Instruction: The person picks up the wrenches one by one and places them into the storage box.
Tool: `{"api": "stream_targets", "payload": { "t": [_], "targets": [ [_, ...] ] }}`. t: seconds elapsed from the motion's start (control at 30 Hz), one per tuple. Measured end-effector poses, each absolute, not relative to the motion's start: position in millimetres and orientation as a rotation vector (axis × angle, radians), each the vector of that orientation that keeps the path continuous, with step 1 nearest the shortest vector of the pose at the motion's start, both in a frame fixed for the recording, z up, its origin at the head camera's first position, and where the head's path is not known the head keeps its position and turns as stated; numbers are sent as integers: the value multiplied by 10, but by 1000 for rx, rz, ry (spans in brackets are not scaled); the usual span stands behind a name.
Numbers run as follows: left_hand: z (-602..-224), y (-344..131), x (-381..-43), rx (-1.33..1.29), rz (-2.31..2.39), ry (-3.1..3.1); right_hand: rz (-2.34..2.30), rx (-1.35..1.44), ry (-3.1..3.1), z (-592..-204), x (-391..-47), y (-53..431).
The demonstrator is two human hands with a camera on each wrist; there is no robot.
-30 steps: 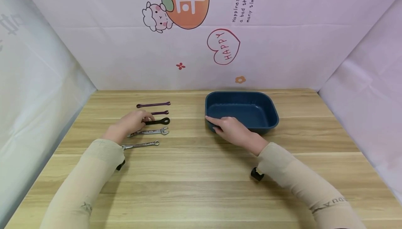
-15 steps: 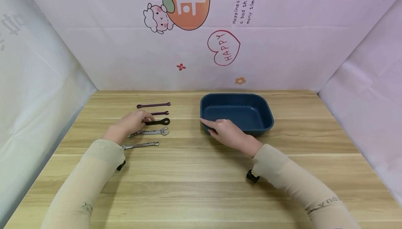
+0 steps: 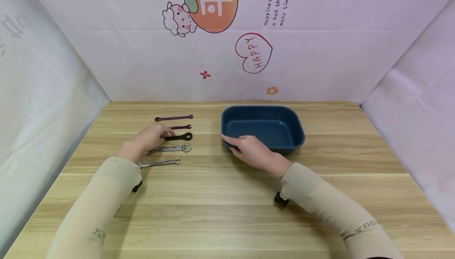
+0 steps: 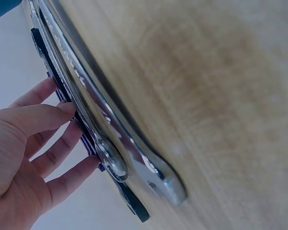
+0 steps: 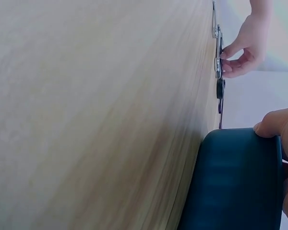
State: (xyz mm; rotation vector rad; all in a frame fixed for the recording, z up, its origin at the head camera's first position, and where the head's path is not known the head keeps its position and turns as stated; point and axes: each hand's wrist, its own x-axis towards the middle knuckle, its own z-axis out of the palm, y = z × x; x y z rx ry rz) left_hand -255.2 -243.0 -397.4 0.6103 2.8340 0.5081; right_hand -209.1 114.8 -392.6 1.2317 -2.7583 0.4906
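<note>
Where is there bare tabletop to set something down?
Bare table: the near middle, between the sleeves; the narrower gap between the wrenches and blue bin; right of the bin. Crowded: the row of five wrenches, with the left hand over it.

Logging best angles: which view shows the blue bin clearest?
The head view: the blue bin shows nearly whole, inside included, the right hand covering part. Right wrist view: only its outside, cut off below. Left wrist view: apparently just a sliver, top left.

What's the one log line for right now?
left hand: on black wrench; right hand: grips blue bin at near left corner; purple wrenches: beyond black one; silver wrenches: nearer person
</note>
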Motion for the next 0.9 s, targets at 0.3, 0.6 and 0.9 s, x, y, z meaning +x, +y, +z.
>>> {"api": "stream_targets", "payload": {
  "t": [0.3,0.6,0.9],
  "targets": [
    [-3949,-2437,-2549,615,499,2825,493,1255,-2754,-3912,-2074,1059],
    [-3990,-2449,-2570,623,481,2840,526,1273,-2761,-3910,-2057,1016],
    [-3970,-2440,-2552,621,482,2838,572,1308,-2744,-3947,-2065,961]
  ]
}}
